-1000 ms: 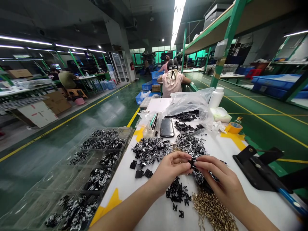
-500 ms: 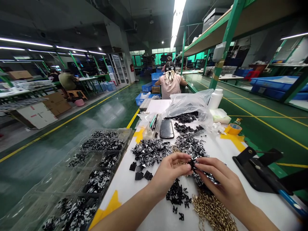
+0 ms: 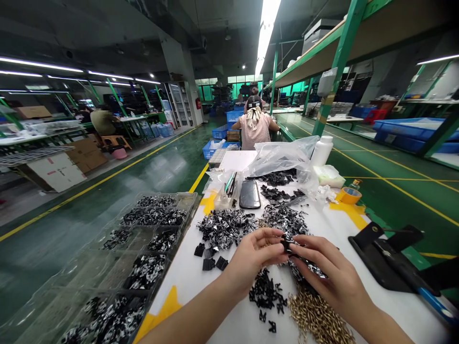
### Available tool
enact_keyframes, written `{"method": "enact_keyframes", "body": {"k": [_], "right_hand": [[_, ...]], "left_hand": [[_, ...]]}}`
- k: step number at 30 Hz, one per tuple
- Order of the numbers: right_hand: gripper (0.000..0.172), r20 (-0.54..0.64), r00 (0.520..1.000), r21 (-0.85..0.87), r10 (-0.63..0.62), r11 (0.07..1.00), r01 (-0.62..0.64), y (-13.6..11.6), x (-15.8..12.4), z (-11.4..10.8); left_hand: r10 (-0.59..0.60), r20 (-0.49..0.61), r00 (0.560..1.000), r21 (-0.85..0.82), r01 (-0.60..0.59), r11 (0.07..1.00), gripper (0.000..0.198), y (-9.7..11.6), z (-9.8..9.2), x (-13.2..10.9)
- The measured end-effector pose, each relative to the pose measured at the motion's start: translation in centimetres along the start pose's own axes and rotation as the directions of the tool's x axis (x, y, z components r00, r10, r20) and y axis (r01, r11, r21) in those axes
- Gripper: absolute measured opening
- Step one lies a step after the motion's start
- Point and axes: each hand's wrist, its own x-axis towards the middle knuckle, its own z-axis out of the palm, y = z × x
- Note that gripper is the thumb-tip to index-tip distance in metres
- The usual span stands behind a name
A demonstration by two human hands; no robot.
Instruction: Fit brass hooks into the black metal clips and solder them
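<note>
My left hand and my right hand meet over the white table, their fingertips pinching a small black metal clip. Under my right hand lies a heap of black-and-silver clips. Larger heaps of the same clips spread beyond my left hand. Loose matte black pieces lie just below my hands. A tangle of brass chain sits near my right wrist. Part of the heap is hidden by my fingers.
A clear compartment tray holding sorted clips stands left of the table. Farther along lie a phone, a plastic bag, a white bottle and tape. A black tool sits right. A co-worker sits ahead.
The whole view has shifted slightly as my head moved. My hands stay together on the black clip, with no clear change in their grip.
</note>
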Motion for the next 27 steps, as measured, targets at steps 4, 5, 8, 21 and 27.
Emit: {"method": "enact_keyframes", "body": {"k": [4, 5, 8, 21, 27], "right_hand": [[0.032, 0.013, 0.999, 0.049, 0.053, 0.997, -0.053, 0.0, -0.4, 0.4], [0.030, 0.008, 0.998, 0.074, 0.065, 0.995, -0.066, -0.1, -0.4, 0.4], [0.025, 0.005, 0.986, 0.166, 0.167, 0.972, -0.165, -0.2, -0.2, 0.4], [0.016, 0.169, 0.850, 0.671, 0.500, 0.573, -0.470, -0.1, 1.8, 0.9], [0.014, 0.121, 0.821, 0.560, 0.558, 0.645, -0.520, -0.7, 2.7, 1.0]], "left_hand": [[-0.058, 0.029, 0.998, -0.021, 0.059, 0.998, 0.025, 0.1, -0.1, 0.1], [-0.061, 0.036, 0.998, 0.026, 0.060, 0.998, 0.024, 0.1, -0.1, 0.2], [0.079, 0.038, 0.996, 0.283, -0.086, 0.955, 0.021, 0.0, -0.2, 0.3], [0.430, 0.064, 0.901, 0.696, -0.349, 0.627, 0.021, -0.7, 0.4, 0.3], [0.502, 0.018, 0.864, 0.740, -0.349, 0.575, 0.027, -1.1, -0.3, 1.0]]}}
